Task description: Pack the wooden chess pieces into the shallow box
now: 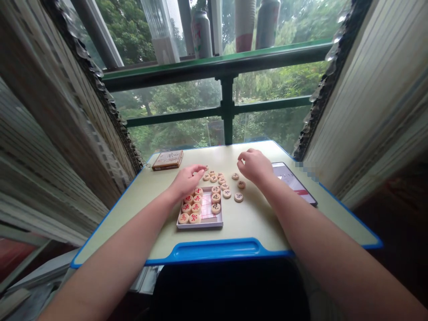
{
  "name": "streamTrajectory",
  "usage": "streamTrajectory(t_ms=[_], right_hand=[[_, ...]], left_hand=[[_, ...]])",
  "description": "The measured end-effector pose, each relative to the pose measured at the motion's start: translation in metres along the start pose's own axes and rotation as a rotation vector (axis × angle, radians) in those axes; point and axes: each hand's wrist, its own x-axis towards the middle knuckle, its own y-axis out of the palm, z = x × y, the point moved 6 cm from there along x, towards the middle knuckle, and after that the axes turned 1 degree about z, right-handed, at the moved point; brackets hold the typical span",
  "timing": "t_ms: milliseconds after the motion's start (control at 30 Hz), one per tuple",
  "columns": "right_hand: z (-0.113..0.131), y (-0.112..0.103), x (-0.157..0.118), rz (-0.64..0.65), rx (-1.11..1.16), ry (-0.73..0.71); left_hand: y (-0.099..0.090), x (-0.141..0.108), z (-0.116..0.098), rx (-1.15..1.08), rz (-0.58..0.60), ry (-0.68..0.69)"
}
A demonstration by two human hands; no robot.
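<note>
Over the back left of a shallow white box [199,225], my left hand [187,180] has its fingers stretched to the right, their tips beside a small round piece at the far end of the loose ones. In the box, red-marked Chinese chess pieces [195,208] fill two columns on the left. Dark-marked pieces [216,198] stand in one column on the right, with a red-lined sheet [207,209] between. My right hand [256,166] hovers over the table, fingers curled in; what they hold, if anything, is hidden. Just left of it lie loose chess pieces [235,176].
Several more loose pieces [227,193] are scattered right of and behind the box. A brown box lid [168,159] lies at the back left. A tablet [296,185] lies under my right forearm's side. The table [267,232] has a blue rim; cans [201,33] stand on the window ledge.
</note>
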Motion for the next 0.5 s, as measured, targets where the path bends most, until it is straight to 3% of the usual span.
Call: streamTrajectory(t_ms=[100, 233, 400, 500], right_hand=[[-0.001, 0.010, 0.001, 0.123, 0.030, 0.001], [0.007, 0.029, -0.002, 0.335, 0.014, -0.028], [0.017, 0.034, -0.004, 0.373, 0.032, -0.073], [0.017, 0.032, -0.004, 0.367, 0.033, -0.060]], left_hand=[[0.007, 0.004, 0.017, -0.129, 0.084, -0.116], [0.011, 0.005, 0.021, -0.163, 0.161, -0.147], [0.011, 0.006, 0.024, -0.229, 0.188, -0.165], [0.009, 0.012, 0.030, -0.264, 0.144, -0.143]])
